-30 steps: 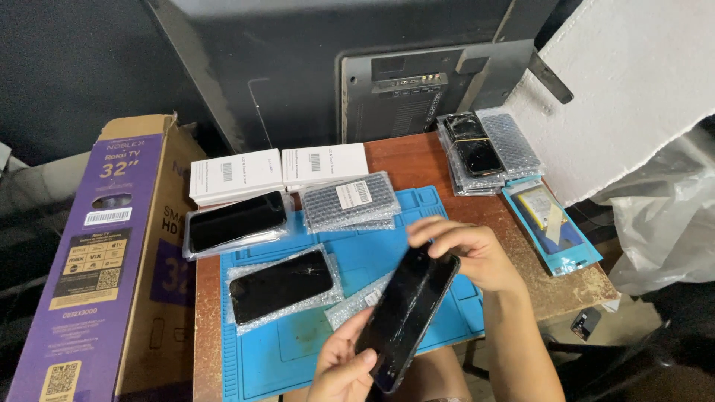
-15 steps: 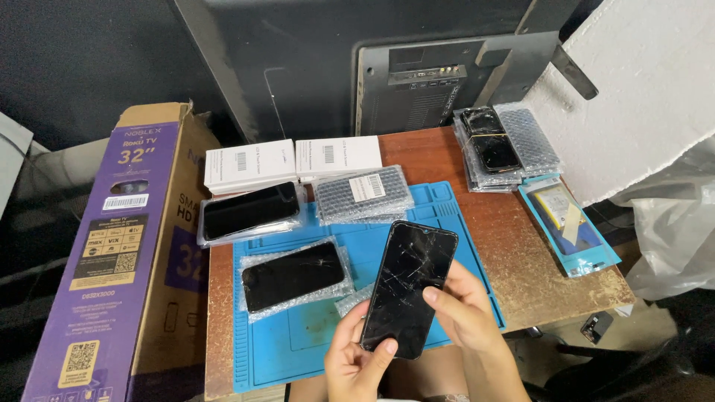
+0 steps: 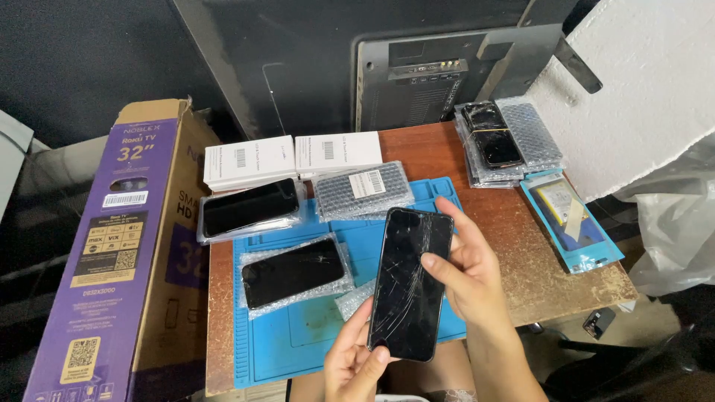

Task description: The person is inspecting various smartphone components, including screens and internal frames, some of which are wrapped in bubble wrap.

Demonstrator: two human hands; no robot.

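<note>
Above the blue mat (image 3: 298, 339), both hands grip a cracked black phone (image 3: 410, 283): left hand (image 3: 357, 361) fingers pinch its bottom edge, right hand (image 3: 465, 272) fingers curl around its side.

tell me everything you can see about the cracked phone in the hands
The phone is a slim black slab with rounded corners and a glossy glass face, dark and covered in fine cracks running across most of it. It is held upright, slightly tilted, above the blue mat. The left hand grips its lower left corner; the right hand holds its right edge, thumb on the glass.
</note>
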